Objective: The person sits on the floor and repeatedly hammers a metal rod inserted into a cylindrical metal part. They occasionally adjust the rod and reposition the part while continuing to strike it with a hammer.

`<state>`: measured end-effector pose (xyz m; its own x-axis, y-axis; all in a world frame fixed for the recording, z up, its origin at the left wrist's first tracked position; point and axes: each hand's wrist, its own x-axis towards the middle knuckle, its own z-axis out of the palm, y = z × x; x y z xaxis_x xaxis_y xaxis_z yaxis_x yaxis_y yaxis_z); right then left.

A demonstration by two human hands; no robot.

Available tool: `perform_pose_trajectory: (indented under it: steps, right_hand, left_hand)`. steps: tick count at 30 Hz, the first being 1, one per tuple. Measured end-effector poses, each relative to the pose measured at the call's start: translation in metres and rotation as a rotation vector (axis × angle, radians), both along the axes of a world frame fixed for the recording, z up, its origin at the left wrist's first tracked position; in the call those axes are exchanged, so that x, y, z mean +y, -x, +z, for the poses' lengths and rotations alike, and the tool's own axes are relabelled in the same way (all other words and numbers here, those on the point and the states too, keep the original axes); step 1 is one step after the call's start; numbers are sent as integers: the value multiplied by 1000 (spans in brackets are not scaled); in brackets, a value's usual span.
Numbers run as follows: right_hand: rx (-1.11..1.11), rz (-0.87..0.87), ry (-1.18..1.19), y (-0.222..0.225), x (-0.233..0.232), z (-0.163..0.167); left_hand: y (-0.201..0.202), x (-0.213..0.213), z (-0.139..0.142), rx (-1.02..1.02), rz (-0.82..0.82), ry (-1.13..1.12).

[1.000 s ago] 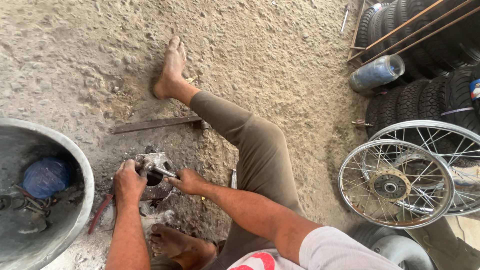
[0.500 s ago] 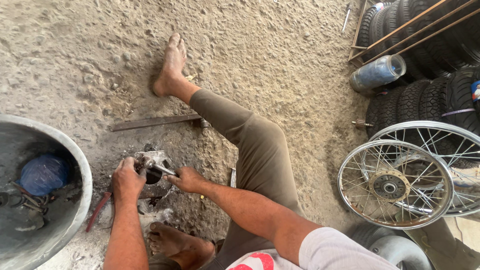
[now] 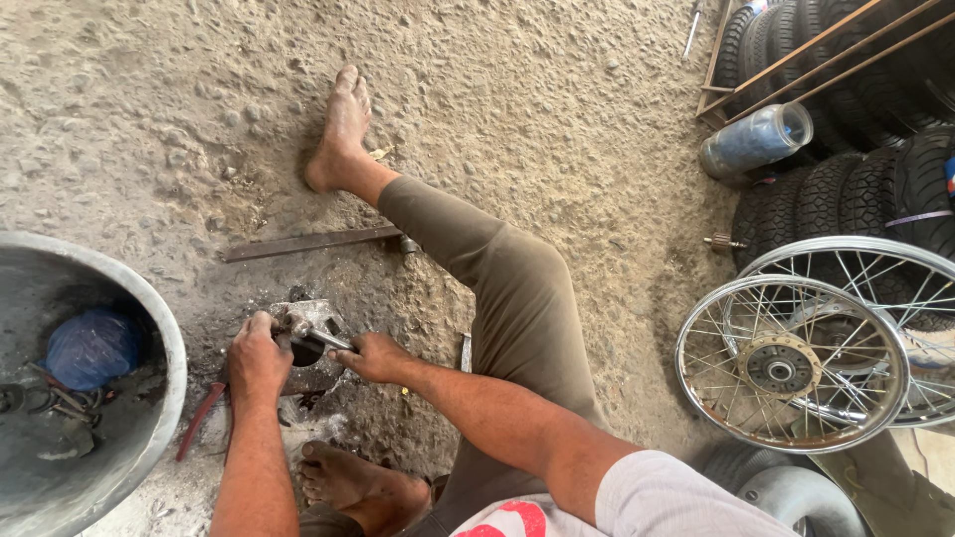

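My left hand (image 3: 257, 360) clamps the metal engine part (image 3: 310, 348) on the floor (image 3: 517, 109) beside the basin (image 3: 169, 343), steadying it; my right hand (image 3: 370, 356) grips a tool (image 3: 323, 336) into it.

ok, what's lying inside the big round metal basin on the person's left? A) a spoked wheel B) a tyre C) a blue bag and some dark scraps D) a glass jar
C: the basin holds a crumpled blue bag with dark scraps beside it, while the spoked wheels lie on the ground at the far right.
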<state>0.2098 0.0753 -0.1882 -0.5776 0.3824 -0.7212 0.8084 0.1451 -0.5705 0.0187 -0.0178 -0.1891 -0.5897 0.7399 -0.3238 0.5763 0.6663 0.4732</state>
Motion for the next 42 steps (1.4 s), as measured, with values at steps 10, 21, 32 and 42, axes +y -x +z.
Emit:
perform_pose_trajectory:
  steps: [10,21,32,42]
  right_hand:
    - [-24,-48,59,0,-1,0]
    - [-31,-35,36,0,1,5]
    - [7,-46,19,3,2,18]
    - [22,-387,-67,-1,13,46]
  left_hand:
    - [1,-2,-4,24,3,-36]
    - [3,-1,0,35,25,3]
    - [4,1,4,40,27,-5]
    - [-16,2,55,157,40,-357]
